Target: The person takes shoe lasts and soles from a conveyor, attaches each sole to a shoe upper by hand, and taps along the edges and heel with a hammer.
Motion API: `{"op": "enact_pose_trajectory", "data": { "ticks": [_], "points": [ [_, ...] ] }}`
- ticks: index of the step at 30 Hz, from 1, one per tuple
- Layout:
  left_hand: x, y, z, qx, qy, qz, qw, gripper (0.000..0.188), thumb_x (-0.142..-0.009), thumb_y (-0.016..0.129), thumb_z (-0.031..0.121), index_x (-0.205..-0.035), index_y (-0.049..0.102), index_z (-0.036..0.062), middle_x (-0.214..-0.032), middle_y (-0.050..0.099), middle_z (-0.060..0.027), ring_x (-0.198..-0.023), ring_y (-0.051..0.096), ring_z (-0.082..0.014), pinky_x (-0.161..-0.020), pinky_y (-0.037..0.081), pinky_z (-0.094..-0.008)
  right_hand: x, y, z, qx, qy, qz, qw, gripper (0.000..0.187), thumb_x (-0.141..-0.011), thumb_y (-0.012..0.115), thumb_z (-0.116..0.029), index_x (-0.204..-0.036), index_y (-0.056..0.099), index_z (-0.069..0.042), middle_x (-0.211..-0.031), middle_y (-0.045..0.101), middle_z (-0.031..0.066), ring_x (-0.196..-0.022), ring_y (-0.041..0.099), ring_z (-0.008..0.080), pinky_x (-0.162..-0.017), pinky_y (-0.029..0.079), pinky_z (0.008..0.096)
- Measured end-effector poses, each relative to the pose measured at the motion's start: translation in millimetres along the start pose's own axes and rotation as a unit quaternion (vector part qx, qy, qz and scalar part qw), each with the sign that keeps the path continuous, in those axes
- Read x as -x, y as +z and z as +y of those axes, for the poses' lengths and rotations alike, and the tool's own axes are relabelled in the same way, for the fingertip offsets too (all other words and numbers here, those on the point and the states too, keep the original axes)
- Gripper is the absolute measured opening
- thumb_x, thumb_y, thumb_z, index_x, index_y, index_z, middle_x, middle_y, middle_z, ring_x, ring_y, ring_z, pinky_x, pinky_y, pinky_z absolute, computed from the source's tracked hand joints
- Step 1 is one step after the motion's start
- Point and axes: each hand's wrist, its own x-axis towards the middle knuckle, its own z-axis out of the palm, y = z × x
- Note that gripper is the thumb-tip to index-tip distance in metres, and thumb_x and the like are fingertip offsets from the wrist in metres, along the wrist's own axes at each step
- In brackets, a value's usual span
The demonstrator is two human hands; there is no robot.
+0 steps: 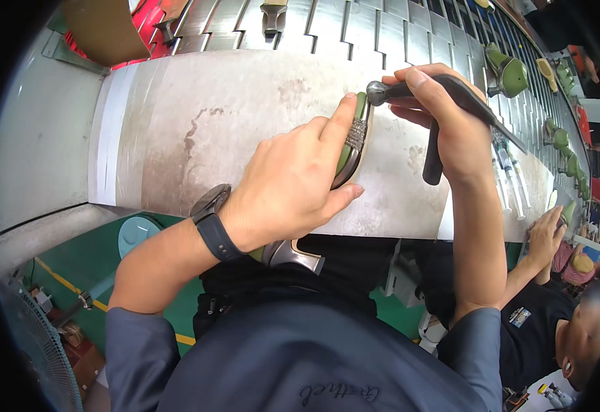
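Observation:
My left hand (293,182) is wrapped over a green high-heeled shoe (344,159), its forefinger along the toe. A sparkly band (356,134) crosses the shoe's front. Below my left wrist the shoe's shiny block heel (296,257) juts out over the table's front edge; my hand hides the middle of the shoe. My right hand (451,117) grips a dark hammer (466,99). The hammer's rounded metal face (377,93) is at the shoe's toe edge; whether it touches I cannot tell. Its short black handle (433,161) points down toward me.
A stained pale worktop (245,89) lies under my hands. Beyond it runs a slatted metal conveyor (355,31) with several green shoes (513,77). Syringe-like tubes (511,175) lie right of my right forearm. A co-worker's hand (544,237) is at the far right.

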Motion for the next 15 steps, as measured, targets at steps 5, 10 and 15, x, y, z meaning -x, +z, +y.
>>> {"op": "enact_pose_trajectory", "data": {
  "ticks": [5,10,15],
  "points": [
    [3.7,1.4,1.8,-0.012,-0.003,0.002,1.000,0.107,-0.078,0.087,0.021,-0.163,0.027,0.0007,-0.116,0.066,-0.0193,-0.098,0.067,-0.0404,-0.080,0.056,-0.0469,33.2,0.4,-10.3,0.049,-0.050,-0.062,0.996,0.021,-0.097,0.072,-0.014,-0.107,0.074,0.005,-0.096,0.079,0.0090,-0.083,0.069,0.0103,-0.078,0.055,0.0254],
    [4.7,0.0,0.8,-0.014,-0.007,0.000,1.000,0.105,-0.078,0.088,0.022,-0.162,0.029,-0.0011,-0.115,0.066,-0.0193,-0.098,0.067,-0.0406,-0.079,0.056,-0.0474,67.5,5.5,-21.4,0.165,-0.081,-0.089,0.979,0.021,-0.091,0.076,-0.007,-0.110,0.074,0.003,-0.098,0.079,0.0126,-0.085,0.072,0.0109,-0.076,0.056,0.0254],
    [3.3,2.2,-1.2,-0.006,0.000,0.003,1.000,0.108,-0.074,0.087,0.021,-0.161,0.029,-0.0034,-0.114,0.066,-0.0215,-0.097,0.068,-0.0422,-0.080,0.057,-0.0483,93.7,18.6,10.0,0.189,-0.228,-0.043,0.954,0.030,-0.080,0.080,0.001,-0.108,0.069,0.005,-0.104,0.076,0.0214,-0.099,0.077,0.0305,-0.088,0.062,0.0383]
  ]
}}
